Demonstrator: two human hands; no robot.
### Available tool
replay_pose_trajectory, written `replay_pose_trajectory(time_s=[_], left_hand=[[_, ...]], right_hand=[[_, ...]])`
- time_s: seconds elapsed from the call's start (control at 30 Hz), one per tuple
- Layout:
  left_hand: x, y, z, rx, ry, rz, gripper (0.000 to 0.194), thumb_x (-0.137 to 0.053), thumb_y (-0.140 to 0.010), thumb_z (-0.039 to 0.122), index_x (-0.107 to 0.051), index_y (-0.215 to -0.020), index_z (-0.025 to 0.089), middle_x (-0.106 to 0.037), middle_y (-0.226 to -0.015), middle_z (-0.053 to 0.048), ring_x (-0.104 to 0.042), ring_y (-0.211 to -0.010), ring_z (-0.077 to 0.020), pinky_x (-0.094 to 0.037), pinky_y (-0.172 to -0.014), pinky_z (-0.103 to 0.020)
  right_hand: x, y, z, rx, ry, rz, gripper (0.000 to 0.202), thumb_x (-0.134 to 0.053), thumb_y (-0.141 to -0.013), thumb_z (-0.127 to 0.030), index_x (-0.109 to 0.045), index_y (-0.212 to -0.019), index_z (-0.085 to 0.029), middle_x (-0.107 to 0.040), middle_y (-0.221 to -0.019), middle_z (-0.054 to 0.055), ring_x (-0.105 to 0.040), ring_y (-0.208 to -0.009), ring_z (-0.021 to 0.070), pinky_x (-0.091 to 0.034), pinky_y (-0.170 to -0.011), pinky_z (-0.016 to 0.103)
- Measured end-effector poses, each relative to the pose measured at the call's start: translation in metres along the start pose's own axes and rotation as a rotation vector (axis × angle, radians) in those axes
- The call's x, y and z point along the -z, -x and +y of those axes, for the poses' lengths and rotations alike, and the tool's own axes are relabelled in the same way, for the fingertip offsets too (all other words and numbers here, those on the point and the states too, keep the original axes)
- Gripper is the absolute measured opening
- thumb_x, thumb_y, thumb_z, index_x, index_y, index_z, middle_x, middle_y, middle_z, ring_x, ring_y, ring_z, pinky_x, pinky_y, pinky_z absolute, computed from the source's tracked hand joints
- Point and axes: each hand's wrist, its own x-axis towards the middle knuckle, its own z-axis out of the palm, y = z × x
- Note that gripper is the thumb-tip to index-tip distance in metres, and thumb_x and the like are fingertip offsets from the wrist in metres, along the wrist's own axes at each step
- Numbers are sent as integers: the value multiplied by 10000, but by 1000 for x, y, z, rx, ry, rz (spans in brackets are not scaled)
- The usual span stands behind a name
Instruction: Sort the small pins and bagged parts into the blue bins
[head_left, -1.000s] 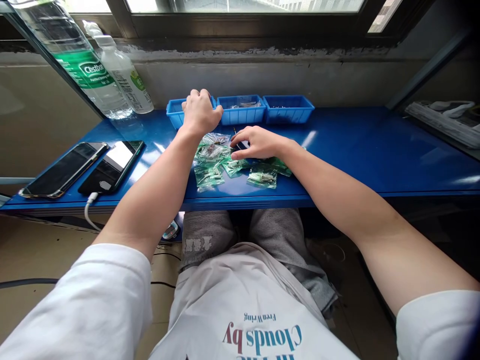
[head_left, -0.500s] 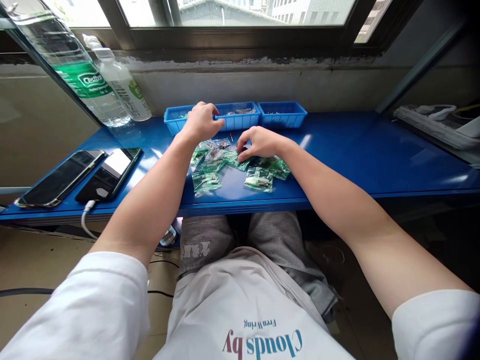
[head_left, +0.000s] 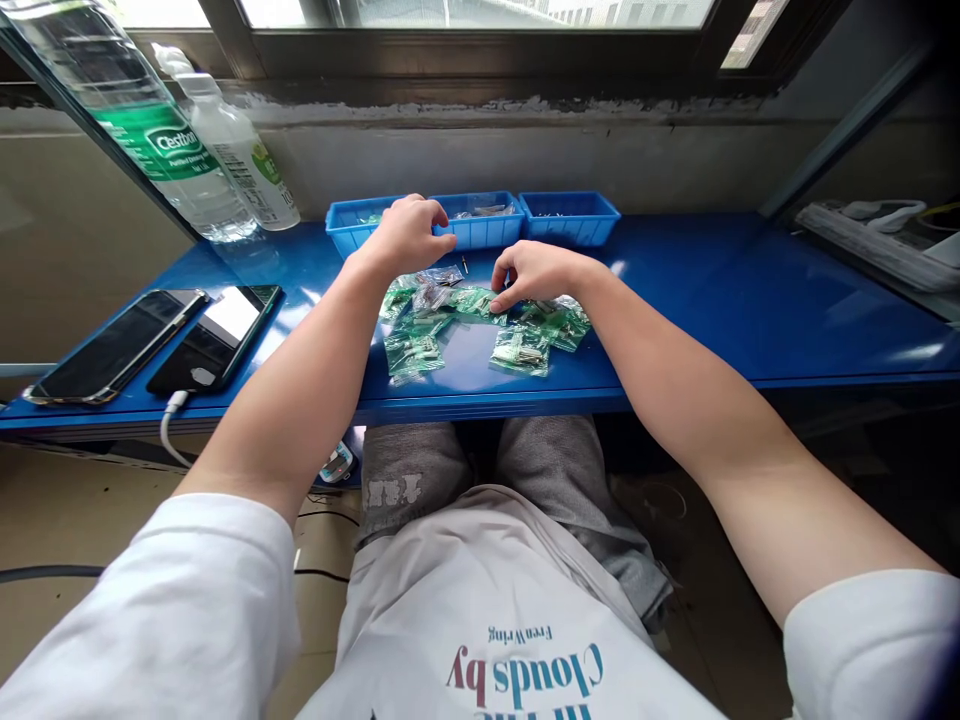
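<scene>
My left hand hovers at the front edge of the long blue bin, fingers bent and apart, nothing visible in them. My right hand is over the pile of small bags, its thumb and fingertips near a green bag; whether they grip it cannot be made out. Other green bags with small metal parts lie around, one at the front right and one at the front left. A clear bag lies among them. A tiny dark pin stands out between my hands.
Behind my right hand is a smaller blue bin. Two phones lie at the left, one with a white cable. A large water bottle and a smaller bottle stand at the back left. A grey ledge with cables is at the right.
My right hand has moved a little to the right over the bags. My left hand has barely moved. The whole view has shifted slightly.
</scene>
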Motion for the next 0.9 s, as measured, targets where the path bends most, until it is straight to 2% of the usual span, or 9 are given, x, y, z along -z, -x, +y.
replay_pose_trajectory(time_s=[0.17, 0.4, 0.53, 0.67, 0.8, 0.9], left_hand=[[0, 3, 5, -13, 92, 20, 184, -701, -783, 335, -728, -952, 270, -720, -1135, -97, -606, -1203, -351, -462, -1100, -477], [3, 7, 9, -80, 173, 103, 217, -667, -843, 402, -760, -986, 269, -749, -1153, -73, -634, -1137, -305, -505, -1068, -440], [4, 7, 8, -128, 186, 160, 195, -672, -873, 437, -747, -904, 261, -759, -1094, -76, -650, -1038, -285, -536, -1013, -438], [5, 6, 9, -194, 253, 251, 262, -668, -912, 487, -719, -823, 245, -749, -975, -63, -640, -907, -251, -553, -936, -462], [1, 5, 8, -173, 341, 205, 278, -691, -907, 493, -727, -849, 223, -737, -853, -70, -673, -875, -265, -563, -879, -429], [-6, 4, 8, -177, 429, 100, 286, -754, -875, 485, -731, -956, 213, -731, -864, -69, -706, -921, -270, -573, -817, -371]], right_hand=[[2, -2, 7, -70, -49, -1, 407, -966, -629, -527, -809, -839, -215, -768, -908, 82, -711, -921, 304, -588, -786, 392], [3, -1, 13, -103, -53, 41, 433, -962, -612, -570, -727, -733, -226, -686, -748, 63, -694, -898, 319, -579, -781, 434], [2, 2, 10, -131, -218, 133, 404, -961, -650, -494, -677, -765, -231, -654, -751, 56, -682, -853, 302, -574, -766, 456], [1, 0, 11, -63, -425, 244, 413, -953, -666, -452, -647, -838, -235, -658, -767, 47, -681, -808, 279, -592, -737, 455], [2, 0, 10, -97, -576, 393, 366, -916, -732, -347, -604, -875, -220, -644, -791, 37, -666, -788, 227, -606, -755, 419], [3, 3, 5, -42, -660, 457, 330, -848, -838, -404, -604, -950, -212, -655, -823, 33, -683, -834, 208, -619, -776, 377]])
